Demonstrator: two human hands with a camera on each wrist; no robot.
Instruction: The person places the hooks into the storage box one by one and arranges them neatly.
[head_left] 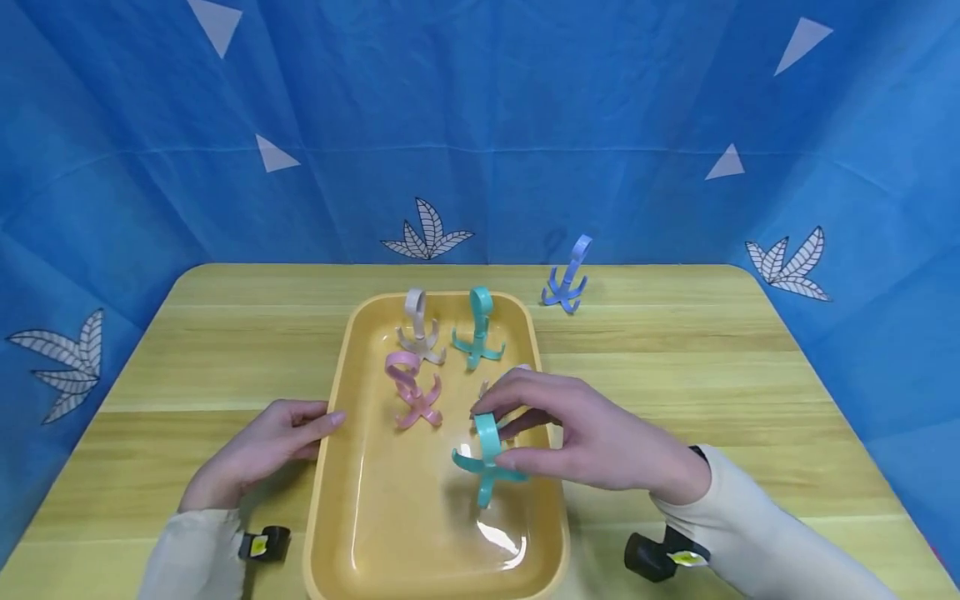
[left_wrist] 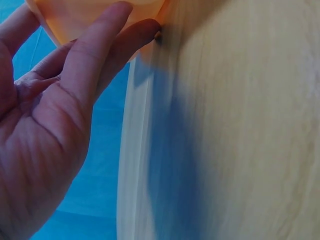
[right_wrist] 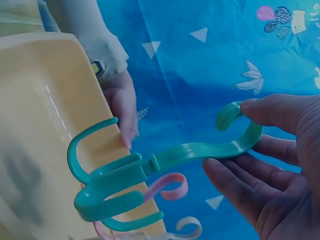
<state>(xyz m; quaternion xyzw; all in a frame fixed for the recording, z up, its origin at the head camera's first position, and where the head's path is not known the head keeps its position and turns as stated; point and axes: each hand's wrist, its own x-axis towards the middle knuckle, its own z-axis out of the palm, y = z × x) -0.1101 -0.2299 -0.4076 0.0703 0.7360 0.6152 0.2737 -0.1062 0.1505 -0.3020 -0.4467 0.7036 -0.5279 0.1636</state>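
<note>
My right hand (head_left: 600, 433) pinches a teal four-pronged hanging hook (head_left: 489, 442) by its curved top, over the yellow tray (head_left: 405, 533). In the right wrist view the thumb and fingers lie around the curl of this hook (right_wrist: 195, 151), prongs pointing away from the palm. My left hand (head_left: 266, 454) grips the tray's left rim, thumb over the edge and fingers along the outer wall. Inside the tray stand a pink hook (head_left: 417, 400), a grey-white hook (head_left: 416, 312) and a second teal hook (head_left: 480, 321). Behind my right hand another pale hook is mostly hidden.
A blue hook (head_left: 567, 279) stands on the wooden table (head_left: 675, 350) near its back edge, outside the tray to the right. Blue patterned cloth (head_left: 480, 100) hangs behind and beside the table.
</note>
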